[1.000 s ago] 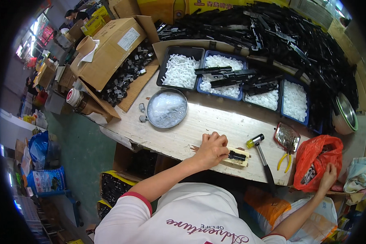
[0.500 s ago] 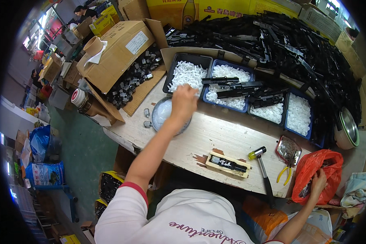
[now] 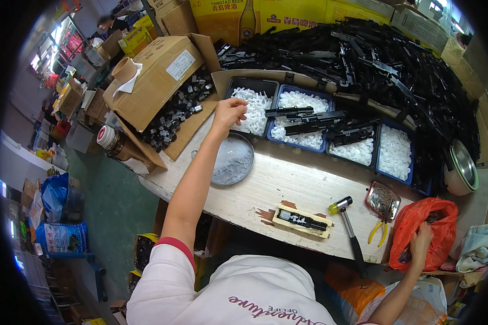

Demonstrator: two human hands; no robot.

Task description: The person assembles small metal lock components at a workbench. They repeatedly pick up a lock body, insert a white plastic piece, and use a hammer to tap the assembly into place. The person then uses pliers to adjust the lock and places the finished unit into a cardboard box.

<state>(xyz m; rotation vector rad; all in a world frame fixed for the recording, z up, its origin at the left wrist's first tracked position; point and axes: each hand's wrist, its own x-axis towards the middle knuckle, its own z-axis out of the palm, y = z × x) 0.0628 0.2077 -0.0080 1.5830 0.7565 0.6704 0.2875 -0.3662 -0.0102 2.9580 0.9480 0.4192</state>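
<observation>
Pale tabletop (image 3: 298, 176), chipped toward the near edge. A heap (image 3: 374, 65) of black parts filled the far side. A tipped carton (image 3: 152, 86), small dark pieces at its mouth, stood far left. A red bag (image 3: 409, 219) sat open at the right end. Four trays (image 3: 257, 84) of white pieces (image 3: 255, 116) stood in a row before the heap, with black parts lying across the second and third. A round dish (image 3: 252, 162) stood near the leftmost tray. A hammer (image 3: 355, 246) lay left of the bag; just left of its head, a cream block (image 3: 300, 228) held a black part (image 3: 303, 220) lying flat. Left hand (image 3: 229, 115): over the leftmost tray's near side, fingers curled; I could not tell whether they gripped a piece. Right hand (image 3: 421, 241): in the bag's mouth, fingertips hidden, grip indeterminable from where I stood. Yellow-handled pliers (image 3: 385, 234) lay between hammer and bag.
</observation>
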